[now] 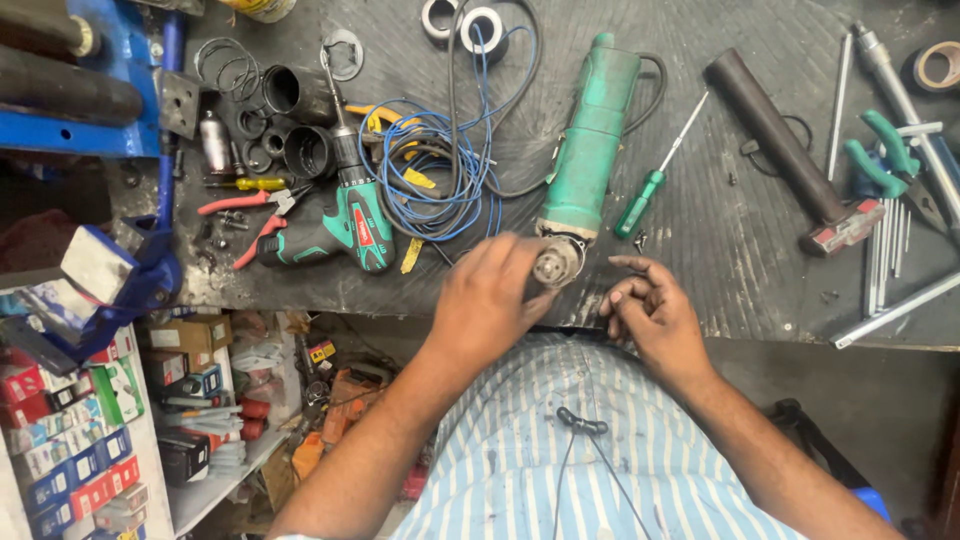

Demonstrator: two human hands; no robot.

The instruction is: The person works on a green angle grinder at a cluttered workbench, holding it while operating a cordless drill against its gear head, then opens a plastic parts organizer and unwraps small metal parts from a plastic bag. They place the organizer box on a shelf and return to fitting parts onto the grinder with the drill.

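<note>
Working across from the left, the blue metal vise (150, 270) overhangs the near bench corner, and beside it lie the red-handled pliers (245, 215) and the green and black cordless drill (345, 215), with the tangle of blue wire (440, 170) just beyond. My left hand (490, 295) is closed around the grey metal spindle head (555, 265) of the long green-bodied angle grinder (590, 150), which lies on the dark ribbed bench (740, 260) with its head at the near edge and its tail pointing away from me. My right hand (655, 315) sits just beside the head, fingers curled narrow and thumb out; I cannot tell whether it pinches some small part. I judge the step in hand to be work on the spindle end, the left hand steadying or turning it; the next move would call for a firm hold on the body while the right hand comes onto the head. The head sits right at the bench edge, so small parts could drop off. Open room lies to the right, between the green-handled screwdriver (650, 190) and the dark metal tube (775, 135); the left is crowded.
</note>
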